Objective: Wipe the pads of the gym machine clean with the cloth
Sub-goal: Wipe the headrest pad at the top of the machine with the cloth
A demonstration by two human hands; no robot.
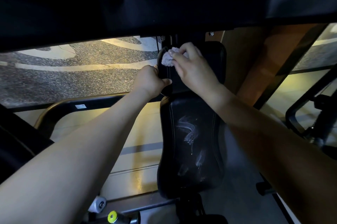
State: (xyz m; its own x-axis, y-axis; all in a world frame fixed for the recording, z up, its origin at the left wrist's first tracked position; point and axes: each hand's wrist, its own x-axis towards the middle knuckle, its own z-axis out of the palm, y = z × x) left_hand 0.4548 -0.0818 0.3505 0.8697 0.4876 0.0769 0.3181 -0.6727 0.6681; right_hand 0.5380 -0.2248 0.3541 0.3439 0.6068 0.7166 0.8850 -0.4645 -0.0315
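Your forearms (91, 141) reach out over the lower pad (189, 169), which is black and stitched, with pale wet streaks smeared down its middle. Beyond it stands the upper pad (213, 59), black and dull. Your left hand (149, 79) grips that pad's left edge, fingers curled behind it and thumb on its face. Just above, your right hand (191, 67) pinches a bunched white cloth (167, 59) and presses it against the pad's upper left corner.
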